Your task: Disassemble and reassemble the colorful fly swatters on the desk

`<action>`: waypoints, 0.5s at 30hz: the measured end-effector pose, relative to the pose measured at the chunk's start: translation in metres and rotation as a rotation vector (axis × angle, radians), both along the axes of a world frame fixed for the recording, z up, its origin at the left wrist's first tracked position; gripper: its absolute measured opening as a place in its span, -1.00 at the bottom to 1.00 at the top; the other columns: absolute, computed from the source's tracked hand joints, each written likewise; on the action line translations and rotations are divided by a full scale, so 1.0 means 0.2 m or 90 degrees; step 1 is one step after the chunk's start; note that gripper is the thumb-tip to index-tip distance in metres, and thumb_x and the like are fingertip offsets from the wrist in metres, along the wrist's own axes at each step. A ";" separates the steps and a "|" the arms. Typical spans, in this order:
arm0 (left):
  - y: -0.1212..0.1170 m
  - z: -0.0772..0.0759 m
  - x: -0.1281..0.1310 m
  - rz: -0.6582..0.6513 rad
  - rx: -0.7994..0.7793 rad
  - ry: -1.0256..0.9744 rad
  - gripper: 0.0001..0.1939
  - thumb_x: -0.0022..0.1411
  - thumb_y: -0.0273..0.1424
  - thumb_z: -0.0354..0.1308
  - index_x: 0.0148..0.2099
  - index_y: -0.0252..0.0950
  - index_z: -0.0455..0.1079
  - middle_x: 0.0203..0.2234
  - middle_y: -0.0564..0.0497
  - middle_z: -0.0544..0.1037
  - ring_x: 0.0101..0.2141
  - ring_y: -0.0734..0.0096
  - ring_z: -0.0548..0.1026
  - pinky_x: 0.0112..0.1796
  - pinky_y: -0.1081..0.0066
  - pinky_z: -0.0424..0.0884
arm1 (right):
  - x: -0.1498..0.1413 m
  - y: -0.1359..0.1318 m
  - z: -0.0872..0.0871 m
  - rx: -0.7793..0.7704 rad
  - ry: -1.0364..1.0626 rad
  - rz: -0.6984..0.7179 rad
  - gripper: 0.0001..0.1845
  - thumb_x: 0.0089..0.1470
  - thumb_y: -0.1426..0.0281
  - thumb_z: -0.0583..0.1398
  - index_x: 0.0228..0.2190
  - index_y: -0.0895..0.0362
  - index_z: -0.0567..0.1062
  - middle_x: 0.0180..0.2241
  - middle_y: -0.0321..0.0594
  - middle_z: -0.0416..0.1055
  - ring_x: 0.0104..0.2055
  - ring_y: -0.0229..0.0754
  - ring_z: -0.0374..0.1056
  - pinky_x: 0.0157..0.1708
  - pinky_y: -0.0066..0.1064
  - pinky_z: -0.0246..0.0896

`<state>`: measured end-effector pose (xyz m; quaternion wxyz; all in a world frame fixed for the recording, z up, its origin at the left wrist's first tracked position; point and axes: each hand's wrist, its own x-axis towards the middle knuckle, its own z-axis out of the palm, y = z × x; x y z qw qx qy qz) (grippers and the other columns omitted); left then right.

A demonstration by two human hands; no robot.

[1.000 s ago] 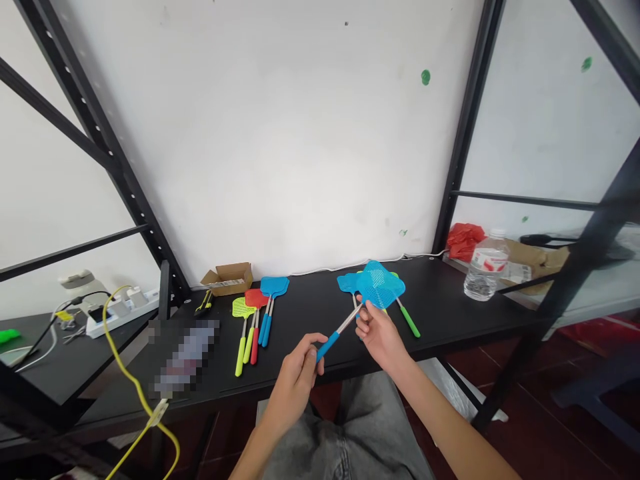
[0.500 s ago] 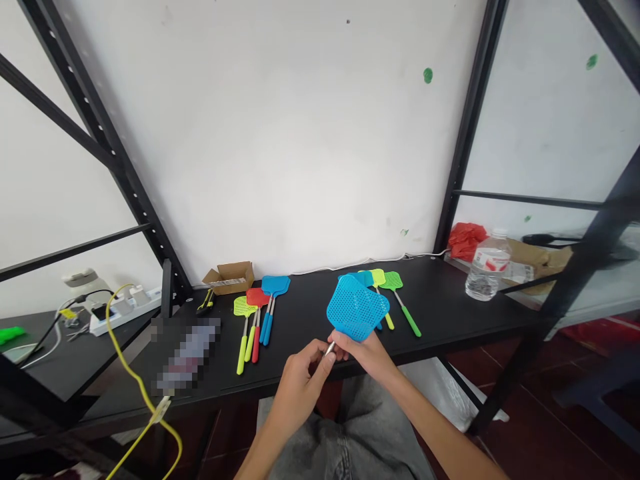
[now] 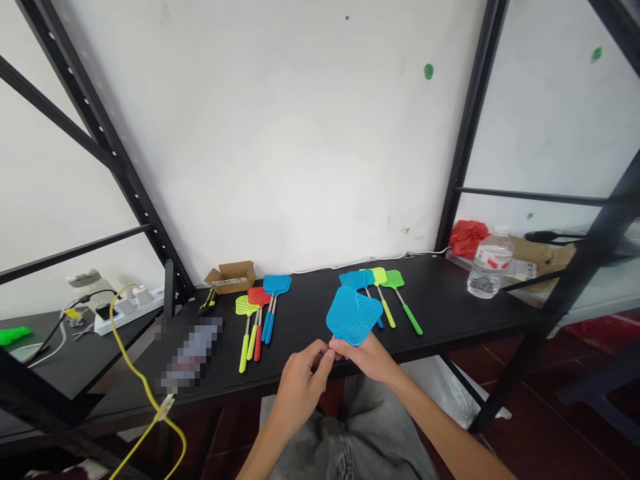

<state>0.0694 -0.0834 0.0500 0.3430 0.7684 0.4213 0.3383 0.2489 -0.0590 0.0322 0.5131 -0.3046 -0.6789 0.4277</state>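
A blue fly swatter (image 3: 353, 315) with a perforated head is held low over the table's front edge. My right hand (image 3: 369, 359) is closed around its neck, thumb just under the head. My left hand (image 3: 303, 381) is closed at the lower end, fingertips meeting the right hand's; the handle is hidden in the fingers. Beyond them lie blue fly swatters (image 3: 356, 279), a yellow-green fly swatter (image 3: 389, 313) and a green fly swatter (image 3: 411, 320). Leftward lie yellow-green fly swatters (image 3: 243, 353), a red fly swatter (image 3: 258, 343) and blue fly swatters (image 3: 277, 285).
On the black table (image 3: 310, 303) sit a small open cardboard box (image 3: 231, 278), a yellow-black cutter (image 3: 207, 303) and a blurred-out object (image 3: 193, 353). A yellow cable (image 3: 143, 383) crosses the left side. A water bottle (image 3: 490, 267) stands at right by the rack post (image 3: 463, 133).
The fly swatter's metal shaft, long and visible at first, has shortened out of sight as my hands came together. Its head has moved left and down, uncovering the swatters behind.
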 end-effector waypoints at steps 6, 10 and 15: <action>0.02 0.00 0.01 -0.043 -0.062 -0.109 -0.64 0.39 -0.13 -0.04 -0.33 -0.28 0.31 -0.66 0.17 0.26 -0.61 0.54 0.22 -0.53 0.52 0.14 | -0.01 0.00 -0.02 -0.047 0.040 0.008 -0.70 0.17 0.11 0.21 -0.41 0.08 0.47 -0.44 -0.27 0.35 -0.39 -0.21 0.27 -0.39 -0.37 0.16; 0.05 -0.03 0.00 -0.081 -0.135 -0.170 -0.64 0.37 -0.12 -0.02 -0.32 -0.30 0.32 -0.68 0.19 0.26 -0.68 0.58 0.22 -0.59 0.54 0.14 | -0.01 0.01 -0.03 -0.043 0.029 0.003 -0.69 0.17 0.11 0.21 -0.42 0.09 0.47 -0.44 -0.26 0.37 -0.39 -0.21 0.26 -0.39 -0.38 0.15; 0.08 -0.09 0.02 -0.110 -0.238 -0.238 -0.60 0.35 -0.09 -0.03 -0.36 -0.30 0.30 -0.74 0.17 0.31 -0.75 0.60 0.20 -0.65 0.55 0.08 | 0.00 0.03 -0.06 -0.063 0.050 0.002 -0.71 0.15 0.11 0.23 -0.38 0.09 0.48 -0.41 -0.25 0.39 -0.39 -0.21 0.28 -0.42 -0.38 0.16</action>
